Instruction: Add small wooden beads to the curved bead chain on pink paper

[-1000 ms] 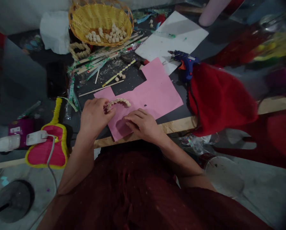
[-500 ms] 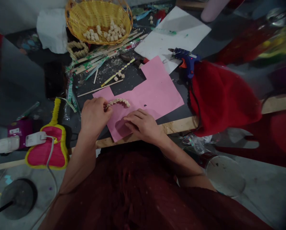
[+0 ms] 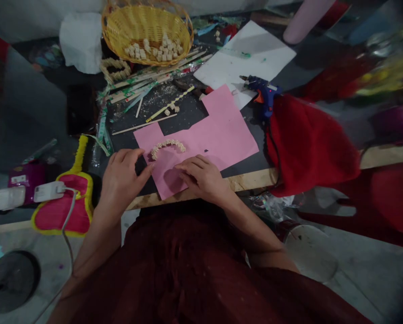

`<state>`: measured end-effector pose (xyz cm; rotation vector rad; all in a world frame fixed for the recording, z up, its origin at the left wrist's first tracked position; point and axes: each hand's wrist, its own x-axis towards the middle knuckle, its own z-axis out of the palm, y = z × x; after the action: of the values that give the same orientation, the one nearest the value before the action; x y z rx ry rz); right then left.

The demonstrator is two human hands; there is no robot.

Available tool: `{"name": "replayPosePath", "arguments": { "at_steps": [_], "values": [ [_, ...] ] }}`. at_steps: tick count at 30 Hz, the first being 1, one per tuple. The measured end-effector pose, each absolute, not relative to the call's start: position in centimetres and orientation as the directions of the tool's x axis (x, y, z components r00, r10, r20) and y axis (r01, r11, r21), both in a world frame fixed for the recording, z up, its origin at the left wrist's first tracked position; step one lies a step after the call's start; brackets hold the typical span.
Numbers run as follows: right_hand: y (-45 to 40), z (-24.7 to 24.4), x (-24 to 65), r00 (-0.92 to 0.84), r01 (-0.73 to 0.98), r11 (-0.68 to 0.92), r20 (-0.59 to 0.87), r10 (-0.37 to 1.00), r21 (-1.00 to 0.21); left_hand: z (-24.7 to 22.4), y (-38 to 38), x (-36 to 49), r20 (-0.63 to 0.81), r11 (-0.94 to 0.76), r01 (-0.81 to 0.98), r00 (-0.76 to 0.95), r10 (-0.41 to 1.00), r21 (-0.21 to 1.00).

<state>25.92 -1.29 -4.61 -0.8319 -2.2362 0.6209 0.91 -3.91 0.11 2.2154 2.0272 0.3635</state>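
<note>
A curved arch of small pale pieces [image 3: 169, 143], stuck together in a row, lies on a pink sheet of paper [image 3: 221, 130]. Just left of the arch, my left hand [image 3: 122, 177] is open and holds nothing, thumb and fingers apart at the paper's left edge. My right hand [image 3: 204, 177] sits over the paper's lower part, right of the arch and apart from it. Its fingers are loosely stretched out, with the thumb below them, and I see nothing in them.
Behind the paper lie a twisted yellow pencil [image 3: 169, 104], thin sticks and a yellow basket [image 3: 147, 27] of pale cubes. To the right are a blue glue gun [image 3: 265, 92] and red cloth [image 3: 309, 144]. A pink-and-yellow guitar-shaped piece [image 3: 76, 180] lies left, under a white charger [image 3: 49, 191].
My left hand has let go of the arch's left end, opened and drawn back to the left. The arch stays on the paper. My right hand is nearly still; the view has shifted slightly.
</note>
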Motion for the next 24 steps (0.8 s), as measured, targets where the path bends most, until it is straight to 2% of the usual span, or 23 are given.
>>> {"name": "replayPosePath", "arguments": {
  "at_steps": [5, 9, 13, 18, 24],
  "values": [
    [-1.4, -4.7, 25.8, -0.55, 0.394, 0.7, 0.458, 0.699, -0.595, -1.3, -7.6, 0.7, 0.272, -0.342, 0.909, 0.276, 0.922, 0.237],
    [-1.4, -4.4, 25.7, -0.535, 0.422, 0.689, 0.452, 0.714, -0.59, -2.2, -9.3, 0.7, 0.24, -0.474, 0.861, 0.428, 0.871, 0.183],
    [-1.6, -3.9, 25.7, -0.525, 0.459, 0.647, 0.402, 0.75, -0.609, -2.9, -9.6, 0.5, 0.244, -0.481, 0.855, 0.433, 0.868, 0.193],
    [-1.5, -2.8, 26.2, -0.51, 0.501, 0.529, 0.261, 0.82, -0.685, -3.4, -9.0, 0.0, 0.307, -0.463, 0.859, 0.39, 0.868, 0.22],
    [-1.0, -1.0, 26.9, -0.585, 0.539, 0.49, 0.114, 0.803, -0.685, -3.3, -7.8, 0.0, 0.287, -0.428, 0.858, 0.349, 0.892, 0.283]
  ]
}}
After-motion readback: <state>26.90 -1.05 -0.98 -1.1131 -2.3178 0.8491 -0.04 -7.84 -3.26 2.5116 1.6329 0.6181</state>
